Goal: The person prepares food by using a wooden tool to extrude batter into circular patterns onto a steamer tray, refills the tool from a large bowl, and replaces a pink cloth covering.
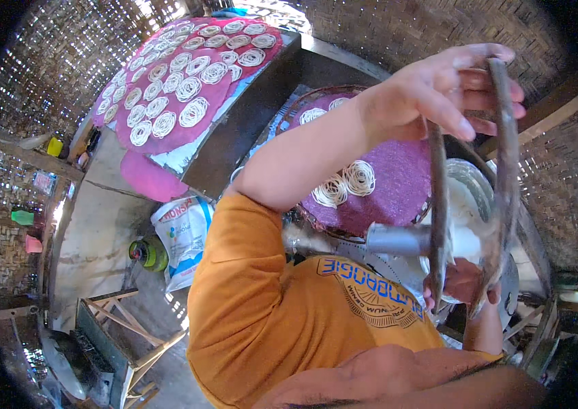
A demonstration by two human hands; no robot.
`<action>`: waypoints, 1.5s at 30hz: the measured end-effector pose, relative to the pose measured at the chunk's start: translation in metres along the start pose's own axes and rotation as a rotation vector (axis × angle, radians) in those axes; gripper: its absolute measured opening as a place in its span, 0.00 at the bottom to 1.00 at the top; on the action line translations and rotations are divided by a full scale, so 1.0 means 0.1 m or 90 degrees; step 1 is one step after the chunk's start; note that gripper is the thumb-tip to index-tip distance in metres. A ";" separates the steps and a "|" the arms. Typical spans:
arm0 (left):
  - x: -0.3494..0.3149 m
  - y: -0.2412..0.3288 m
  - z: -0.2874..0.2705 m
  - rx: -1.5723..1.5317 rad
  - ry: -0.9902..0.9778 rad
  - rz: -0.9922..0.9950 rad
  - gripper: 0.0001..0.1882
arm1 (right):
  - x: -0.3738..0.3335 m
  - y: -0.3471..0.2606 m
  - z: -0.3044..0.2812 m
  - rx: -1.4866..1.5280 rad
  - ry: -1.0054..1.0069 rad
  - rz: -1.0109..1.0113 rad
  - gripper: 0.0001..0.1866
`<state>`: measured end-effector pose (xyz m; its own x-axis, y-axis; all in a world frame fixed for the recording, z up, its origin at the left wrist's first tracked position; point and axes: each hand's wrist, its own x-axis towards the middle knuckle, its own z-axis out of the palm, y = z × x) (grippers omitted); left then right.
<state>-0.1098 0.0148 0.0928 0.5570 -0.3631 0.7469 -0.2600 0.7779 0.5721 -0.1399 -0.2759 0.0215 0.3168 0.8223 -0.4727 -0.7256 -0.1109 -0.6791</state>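
A press with two long wooden bars (pixel 506 157) and a grey metal cylinder (pixel 398 240) is held upright on my right side. A white plunger (pixel 465 242) shows between the bars. My left hand (pixel 456 92) reaches across and curls its fingers around the upper ends of the bars. Lower down, my right hand (pixel 463 281) grips their other ends, partly hidden behind the wood. Beneath the press, a round tray (pixel 401 174) lined with purple mesh carries several white noodle coils (pixel 359 178). My left forearm covers part of it.
Behind the press stands a metal basin (pixel 469 180) with pale contents. At the far left, pink cloth (pixel 187 126) on a raised surface bears many noodle coils. A white sack (pixel 183 238) and a green container (pixel 148 253) stand left of me. Woven walls (pixel 432 31) surround the space.
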 end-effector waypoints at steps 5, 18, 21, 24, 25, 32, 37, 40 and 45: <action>-0.48 -0.35 -0.45 -0.146 0.200 -0.013 0.30 | 0.11 0.00 0.05 0.016 0.016 0.025 0.55; -0.98 -0.73 -0.77 -0.322 0.361 0.080 0.23 | 0.19 0.05 0.00 -0.200 0.097 0.054 0.44; -0.90 -0.71 -0.61 -0.292 0.393 0.089 0.22 | 0.04 -0.06 0.12 -0.236 0.170 0.029 0.49; -0.80 -0.57 -0.68 -0.268 0.267 0.155 0.23 | 0.05 -0.18 0.28 -0.318 0.214 -0.051 0.41; -0.76 -0.50 -0.65 -0.277 0.262 0.150 0.23 | 0.07 -0.20 0.25 -0.314 0.224 -0.053 0.41; -0.80 -0.29 -0.37 -0.232 0.259 0.122 0.21 | -0.01 -0.05 0.14 -0.425 0.133 -0.033 0.40; -0.80 -0.48 -0.37 -0.287 0.194 0.151 0.22 | -0.15 -0.16 0.25 -0.426 0.170 0.030 0.39; -0.74 -0.41 -0.38 -0.339 0.138 0.160 0.22 | -0.11 -0.21 0.38 -0.516 0.232 -0.017 0.38; -0.80 -0.21 -0.39 -0.311 0.124 0.132 0.24 | 0.02 -0.16 0.40 -0.555 0.219 0.049 0.37</action>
<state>-0.1182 0.0474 0.0077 0.6800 -0.1122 0.7246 -0.0098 0.9867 0.1620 -0.1519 -0.2502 0.0536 0.5507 0.6011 -0.5792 -0.0831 -0.6510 -0.7545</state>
